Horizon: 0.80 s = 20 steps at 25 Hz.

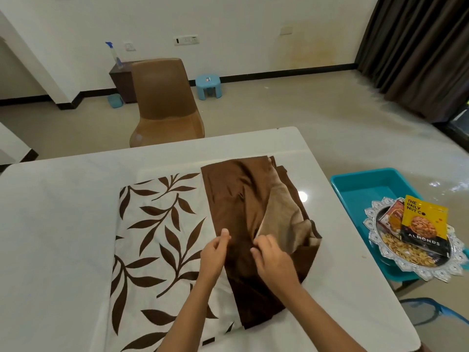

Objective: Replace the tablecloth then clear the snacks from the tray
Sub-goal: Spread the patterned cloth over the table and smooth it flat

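Landmark: the white table (63, 224).

- Folded cloth (177, 237) lies on the table's middle-right: brown satin half (236, 199) toward the right edge, leaf-print half (157, 224) beside it on the left. It is still a folded stack, not spread, so I judge this as early in the tablecloth step.
- Right hand (272, 260) is over the brown half, fingers pinched narrow on a lifted layer; the tan underside (281, 222) shows where the layer peels back.
- Left hand (214, 252) is just beside it, thumb and fingers close together at the brown fabric. Can't tell if it actually grips or only rests.
- Silver tray (380, 240) sits off the table's right edge, on a teal bin (368, 189). It carries an almonds packet (423, 224), a smaller packet (392, 214) behind it and loose flakes (403, 250). Nothing cleared yet.

Risks:
- Satin looks slippery. A pinch on one layer alone may let the rest slide and bunch, so the cloth opens crooked.
- Flinging it open toward the right edge could sweep the tray. It overhangs the bin rim and looks poorly seated, so a knock would scatter the flakes on the floor.
- Layers are hard to tell apart; grabbing the wrong one opens the cloth underside up.
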Each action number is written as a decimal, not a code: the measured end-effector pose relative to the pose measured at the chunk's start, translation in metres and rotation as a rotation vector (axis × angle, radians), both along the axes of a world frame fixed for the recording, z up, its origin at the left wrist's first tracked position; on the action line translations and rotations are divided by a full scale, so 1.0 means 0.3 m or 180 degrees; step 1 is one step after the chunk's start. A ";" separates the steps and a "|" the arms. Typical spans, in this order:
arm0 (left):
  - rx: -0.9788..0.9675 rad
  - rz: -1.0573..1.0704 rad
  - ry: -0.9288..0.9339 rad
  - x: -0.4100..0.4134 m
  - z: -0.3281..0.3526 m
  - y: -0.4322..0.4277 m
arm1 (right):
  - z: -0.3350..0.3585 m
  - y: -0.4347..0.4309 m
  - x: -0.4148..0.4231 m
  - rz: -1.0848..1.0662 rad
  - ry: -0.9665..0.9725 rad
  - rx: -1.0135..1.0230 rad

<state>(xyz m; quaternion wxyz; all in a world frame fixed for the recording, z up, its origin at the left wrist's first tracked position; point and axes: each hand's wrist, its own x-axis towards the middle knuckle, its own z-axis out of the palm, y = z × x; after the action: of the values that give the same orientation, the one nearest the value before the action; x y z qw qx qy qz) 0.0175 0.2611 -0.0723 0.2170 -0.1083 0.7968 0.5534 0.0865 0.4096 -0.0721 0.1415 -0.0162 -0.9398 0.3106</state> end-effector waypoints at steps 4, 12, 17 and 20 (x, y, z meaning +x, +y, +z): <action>0.0265 -0.0306 -0.0446 -0.054 0.060 0.024 | -0.004 -0.138 0.015 0.0779 -0.0860 -0.0284; -0.0194 0.0079 -0.0216 -0.014 -0.045 -0.036 | -0.135 0.273 -0.072 -0.1423 -0.1567 0.0458; -0.0187 0.0076 -0.0239 -0.004 -0.039 0.006 | -0.111 0.263 -0.033 -0.1430 -0.0278 -0.0546; 0.0191 0.0002 -0.0045 -0.008 -0.021 0.040 | -0.075 0.231 0.044 -0.1471 0.0189 -0.1483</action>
<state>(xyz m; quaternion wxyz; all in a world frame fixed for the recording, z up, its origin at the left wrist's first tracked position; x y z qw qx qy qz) 0.0151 0.2731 -0.0786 0.2257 -0.1059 0.7782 0.5764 0.0997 0.4789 -0.0945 0.2281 -0.2519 -0.8104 0.4772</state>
